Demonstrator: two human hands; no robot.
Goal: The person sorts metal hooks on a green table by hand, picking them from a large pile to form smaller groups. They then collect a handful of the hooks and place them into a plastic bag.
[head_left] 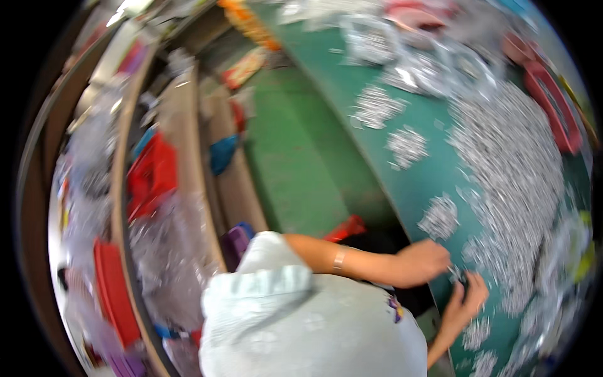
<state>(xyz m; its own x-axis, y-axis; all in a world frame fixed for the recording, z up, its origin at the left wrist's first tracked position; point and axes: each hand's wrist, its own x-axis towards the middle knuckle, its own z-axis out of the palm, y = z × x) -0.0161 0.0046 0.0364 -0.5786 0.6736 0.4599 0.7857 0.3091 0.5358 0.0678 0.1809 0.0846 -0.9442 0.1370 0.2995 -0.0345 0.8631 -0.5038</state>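
My left hand is closed at the edge of the green table, its forearm reaching across from the left. Just past its fingertips shows a small silvery piece, too blurred to name. Close beside it, my right hand has its fingers bent together around something small and dark. The two hands nearly touch. Small piles of short silvery metal pieces lie around them, and a large heap of such pieces spreads beyond.
Clear plastic bags and a pink scoop-like tool lie at the table's far side. To the left, a wooden-edged shelf holds plastic film, a red bin and another red container. Green floor shows between.
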